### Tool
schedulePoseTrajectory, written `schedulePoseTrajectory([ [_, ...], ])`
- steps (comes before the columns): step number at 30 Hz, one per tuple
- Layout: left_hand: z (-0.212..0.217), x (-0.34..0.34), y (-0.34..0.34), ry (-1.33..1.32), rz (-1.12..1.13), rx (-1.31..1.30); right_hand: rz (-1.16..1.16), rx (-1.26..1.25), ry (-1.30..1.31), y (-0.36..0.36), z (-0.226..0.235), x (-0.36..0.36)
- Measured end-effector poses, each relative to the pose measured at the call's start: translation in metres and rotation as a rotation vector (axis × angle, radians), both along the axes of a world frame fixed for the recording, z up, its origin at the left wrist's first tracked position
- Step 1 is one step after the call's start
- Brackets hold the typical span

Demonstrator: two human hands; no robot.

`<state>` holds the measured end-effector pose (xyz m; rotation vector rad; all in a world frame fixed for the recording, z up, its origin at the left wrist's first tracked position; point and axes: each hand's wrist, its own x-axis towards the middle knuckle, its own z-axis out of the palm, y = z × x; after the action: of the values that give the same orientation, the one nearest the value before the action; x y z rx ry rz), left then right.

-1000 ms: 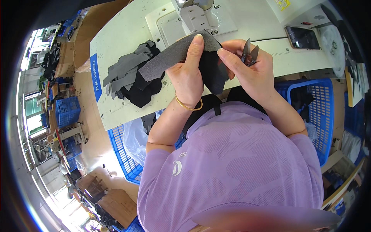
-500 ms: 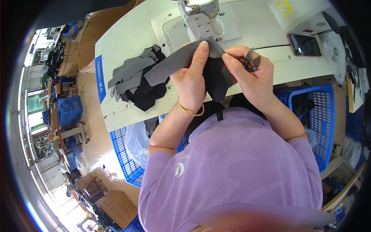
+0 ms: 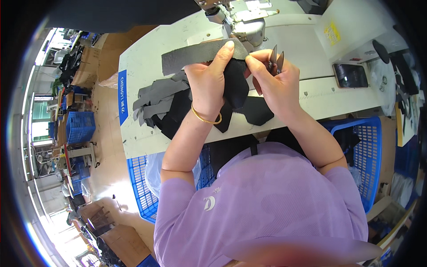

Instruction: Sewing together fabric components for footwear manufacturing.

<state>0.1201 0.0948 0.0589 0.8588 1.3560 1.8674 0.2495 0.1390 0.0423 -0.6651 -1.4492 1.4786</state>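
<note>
The grey fabric strip [image 3: 200, 54] is held just above the white table [image 3: 142, 62], directly in front of the sewing machine [image 3: 242, 22]. Its long axis runs left to right, with the free end pointing toward the person's left and the held end at the centre, where both hands meet. The left hand [image 3: 209, 82] is closed on the strip, thumb on top near the right end and fingers underneath, and it also gathers the black fabric piece [image 3: 240, 95] that hangs from the same grip down to the table edge. The right hand [image 3: 275, 82] touches the strip's right end with pinched fingertips and at the same time grips a pair of thread snips [image 3: 275, 60], blades pointing up and away from the body. The snips sit just beside the strip's end, so the right hand is the nearer one to that end, while the left hand carries the strip's weight. A pile of grey and black fabric pieces [image 3: 162, 104] lies on the table to the left of the left hand. A blue basket [image 3: 371, 147] stands below the table on the right with dark material inside; a second blue basket [image 3: 142, 196] on the left holds a clear plastic bag. A dark phone [image 3: 350, 74] lies on the table, well apart to the right.
</note>
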Motion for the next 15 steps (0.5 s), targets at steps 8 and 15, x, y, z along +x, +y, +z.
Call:
schedulePoseTrajectory([
  [8, 0.021, -0.02, 0.022, -0.118, -0.11, -0.096, 0.02, -0.044, 0.16, 0.019, 0.006, -0.019],
  [15, 0.022, -0.036, 0.03, -0.093, -0.134, -0.135, 0.027, -0.041, 0.185, 0.021, 0.008, -0.023],
])
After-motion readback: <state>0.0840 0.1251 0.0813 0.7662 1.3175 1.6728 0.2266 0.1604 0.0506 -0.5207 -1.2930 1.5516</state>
